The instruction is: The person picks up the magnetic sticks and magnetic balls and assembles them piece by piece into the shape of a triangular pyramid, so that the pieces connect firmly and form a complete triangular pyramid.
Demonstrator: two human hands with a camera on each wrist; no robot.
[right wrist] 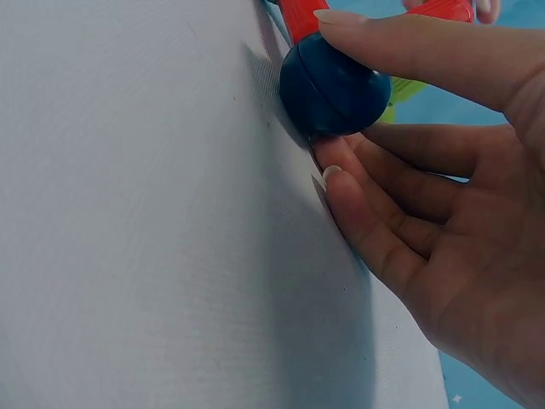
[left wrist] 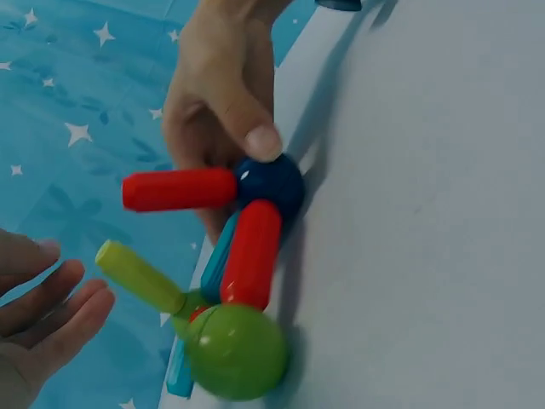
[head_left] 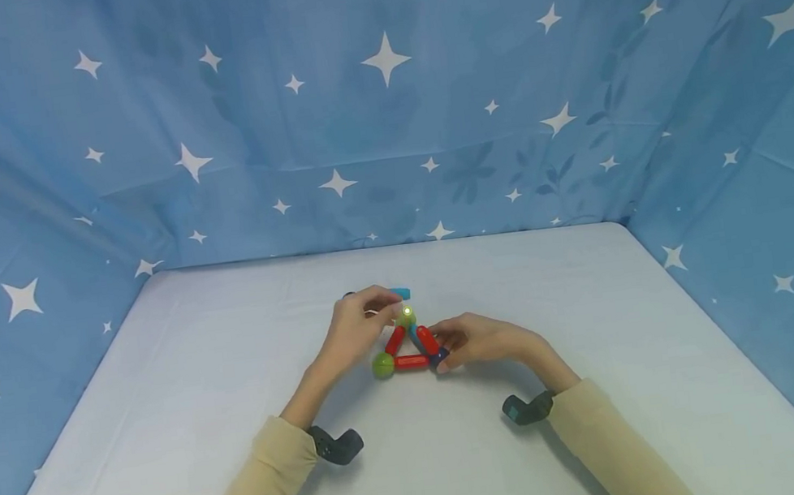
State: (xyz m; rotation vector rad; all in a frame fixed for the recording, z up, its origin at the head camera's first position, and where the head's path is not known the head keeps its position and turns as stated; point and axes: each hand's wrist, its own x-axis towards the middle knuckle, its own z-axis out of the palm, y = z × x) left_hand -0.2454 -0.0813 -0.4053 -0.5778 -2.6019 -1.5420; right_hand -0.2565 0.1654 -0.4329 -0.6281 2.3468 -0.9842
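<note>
A triangle of magnetic rods and balls lies on the table. Its front side is a red rod [head_left: 412, 361] between a green ball [head_left: 383, 365] and a dark blue ball [right wrist: 334, 85]. My right hand [head_left: 484, 339] grips the dark blue ball between thumb and fingers. From that ball a second red rod [left wrist: 180, 189] sticks up. A yellow-green rod [left wrist: 140, 277] rises from the back green ball [head_left: 406, 322]. Close beside it is my left hand [head_left: 362, 325], its fingers loosely bent and apart from the rod in the left wrist view.
Behind the triangle lies a light blue rod [head_left: 400, 293]. A dark round piece [head_left: 348, 294] shows partly behind the left hand. The white table [head_left: 163, 388] is bordered by blue star-patterned curtains [head_left: 390, 118] at the back and sides.
</note>
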